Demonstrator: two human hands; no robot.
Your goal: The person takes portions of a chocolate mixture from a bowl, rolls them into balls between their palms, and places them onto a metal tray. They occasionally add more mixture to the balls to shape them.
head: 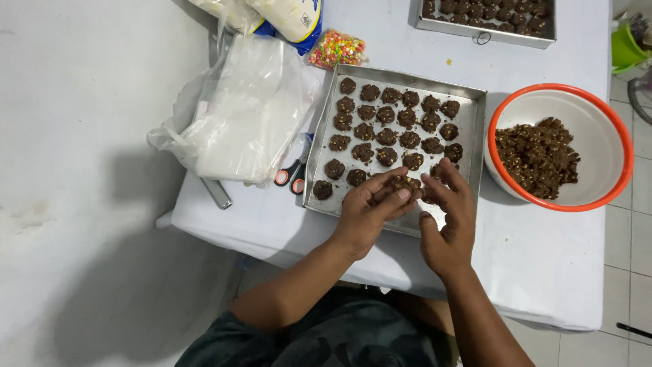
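Observation:
A metal baking tray (pixel 468 129) on the white table holds several rows of dark chocolate dough lumps (pixel 386 136). Over the tray's near edge, my left hand (pixel 367 211) pinches a lump of the dough (pixel 402 183) between its fingertips. Close to its right, my right hand (pixel 447 217) hovers with fingers spread and curled; it holds nothing I can see. To the right of the tray stands a white bowl with an orange rim (pixel 598 129), partly filled with brown chocolate dough (pixel 536 156).
A second tray of dough lumps (pixel 482 30) sits at the far edge. Clear plastic bags (pixel 238 115), a packet of coloured sprinkles (pixel 337 49) and orange-handled scissors (pixel 291 173) lie left of the tray. A white wall runs along the left; tiled floor lies at right.

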